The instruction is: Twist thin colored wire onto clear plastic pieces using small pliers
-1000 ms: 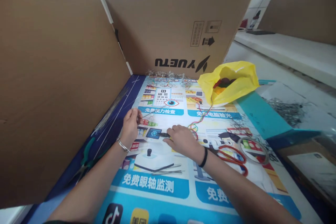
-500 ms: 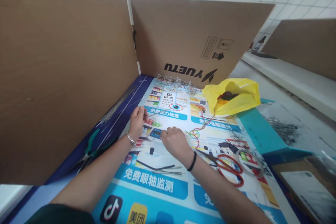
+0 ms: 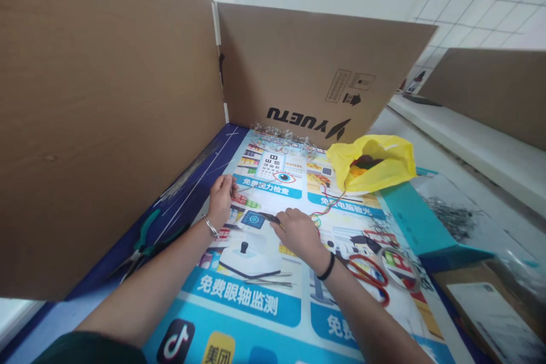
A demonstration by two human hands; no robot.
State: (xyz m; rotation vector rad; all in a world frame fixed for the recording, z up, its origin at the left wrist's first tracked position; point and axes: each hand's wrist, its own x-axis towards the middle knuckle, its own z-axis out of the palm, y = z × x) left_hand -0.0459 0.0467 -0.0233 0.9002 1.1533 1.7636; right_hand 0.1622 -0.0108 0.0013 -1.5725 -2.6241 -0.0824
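Note:
My left hand (image 3: 220, 199) is closed over the poster, its fingers pinching a thin wire (image 3: 247, 187) that reaches out to the right. To the right of it, my right hand (image 3: 298, 233) is wrapped round a dark, pointed metal tool (image 3: 269, 216); its tip points left and most of it is hidden in the fist. A gap separates the tool's tip from my left hand. Beyond my right forearm lie red-handled scissors (image 3: 370, 273), partly covered by the arm. Several short wire pieces (image 3: 268, 281) rest on the poster below the hands.
Green-handled pliers (image 3: 143, 244) lie left of my left forearm. Cardboard walls (image 3: 324, 51) stand behind and at the left. A yellow bag (image 3: 384, 168), coloured cords (image 3: 330, 207), a roll of clear tape (image 3: 398, 267) and a wire pile (image 3: 452, 219) are on the right.
My right hand has moved a little to the right, away from my left hand, and more of the dark tool's tip shows. My left hand keeps its pinch; the view has shifted slightly.

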